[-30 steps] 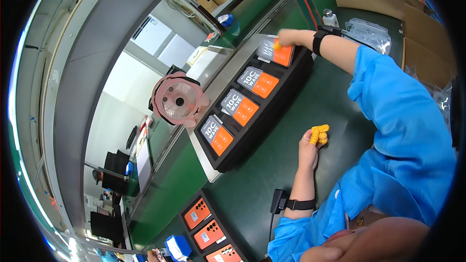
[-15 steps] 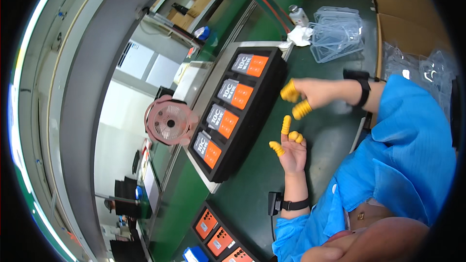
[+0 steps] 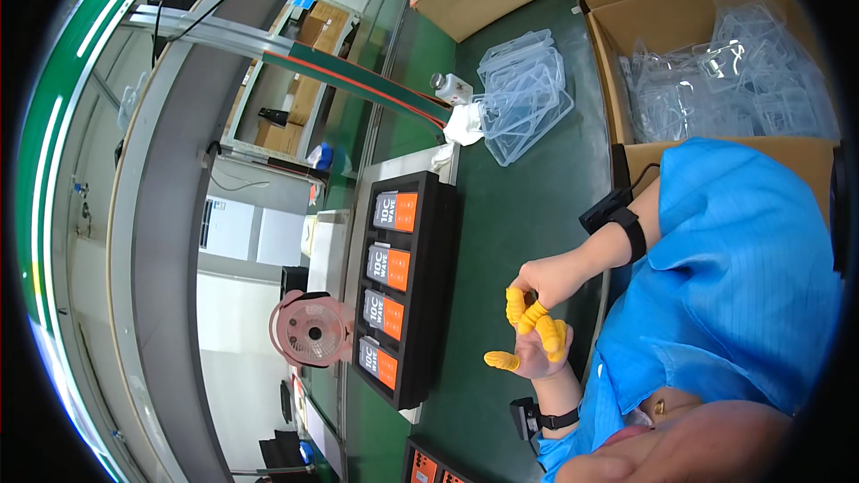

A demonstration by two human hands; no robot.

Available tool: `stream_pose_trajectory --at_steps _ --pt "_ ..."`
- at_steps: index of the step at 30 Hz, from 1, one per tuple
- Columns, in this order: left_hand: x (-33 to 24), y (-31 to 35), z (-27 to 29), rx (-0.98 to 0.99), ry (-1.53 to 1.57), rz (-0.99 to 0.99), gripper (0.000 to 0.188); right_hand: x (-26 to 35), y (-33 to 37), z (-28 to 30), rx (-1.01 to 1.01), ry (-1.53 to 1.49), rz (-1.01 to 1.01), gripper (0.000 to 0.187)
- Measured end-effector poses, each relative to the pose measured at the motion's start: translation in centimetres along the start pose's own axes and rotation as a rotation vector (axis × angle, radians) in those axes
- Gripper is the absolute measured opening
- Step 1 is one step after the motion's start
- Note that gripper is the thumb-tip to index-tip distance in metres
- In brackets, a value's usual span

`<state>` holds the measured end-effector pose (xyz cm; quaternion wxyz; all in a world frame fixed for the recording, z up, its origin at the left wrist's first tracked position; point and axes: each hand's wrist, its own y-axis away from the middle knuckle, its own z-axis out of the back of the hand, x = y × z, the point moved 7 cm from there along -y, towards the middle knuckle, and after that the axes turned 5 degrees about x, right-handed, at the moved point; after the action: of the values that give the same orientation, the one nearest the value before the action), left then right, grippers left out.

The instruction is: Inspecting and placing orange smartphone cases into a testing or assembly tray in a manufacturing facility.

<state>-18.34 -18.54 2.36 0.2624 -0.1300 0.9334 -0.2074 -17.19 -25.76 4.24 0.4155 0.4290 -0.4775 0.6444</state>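
Note:
Yellow ribbed finger cots cover the thumb and some fingertips of both hands. My right hand (image 3: 553,278) reaches across, its fingers closed on a yellow finger cot (image 3: 531,316) at a fingertip of my left hand (image 3: 540,360). My left hand lies palm up just below, thumb stretched out and fingers apart. Fingers overlap there, so which finger is gripped is hard to tell. Left of the hands, a black tray (image 3: 434,282) holds several grey-and-orange flat boxes (image 3: 386,266) in a row. Neither hand touches the tray.
Clear plastic frames (image 3: 528,94) are piled on the green bench (image 3: 501,215), beside white tissue (image 3: 463,124) and a small bottle (image 3: 453,88). A cardboard box (image 3: 617,98) holds more clear plastic pieces. A pink fan (image 3: 313,331) stands beyond the tray. Another black tray (image 3: 410,463) shows at the bottom.
My hands were apart; now my right hand has come down to my left and gripped a finger cot there. The whole view has turned, shifting the tray and bench in the picture.

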Motion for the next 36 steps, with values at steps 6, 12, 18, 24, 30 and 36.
stream_pose_trajectory --at_steps 6,12,18,24,30,36 --pt "-0.2 -2.8 1.3 -0.076 -0.006 0.082 0.080 1.4 0.9 7.5 -0.129 0.532 -0.044 0.052" --pt "-2.7 -5.7 8.5 -0.427 -0.413 0.092 0.054 3.3 5.2 33.2 -1.027 0.882 -0.209 0.049" --pt "1.4 -14.1 13.0 -0.504 -1.452 0.130 0.045 -5.9 9.6 41.9 -1.031 1.067 -0.705 0.065" --pt "2.5 -17.6 15.4 -0.728 -1.710 -0.028 0.062 -11.2 9.7 40.0 -0.561 0.828 -0.934 0.065" --pt "2.2 -16.7 13.8 -0.788 -2.081 -0.085 0.070 -8.4 8.1 34.0 -0.495 0.896 -0.854 0.060" --pt "1.2 -16.2 13.9 -0.842 -2.020 -0.161 0.072 -7.7 8.4 33.5 -0.783 0.921 -0.882 0.058"
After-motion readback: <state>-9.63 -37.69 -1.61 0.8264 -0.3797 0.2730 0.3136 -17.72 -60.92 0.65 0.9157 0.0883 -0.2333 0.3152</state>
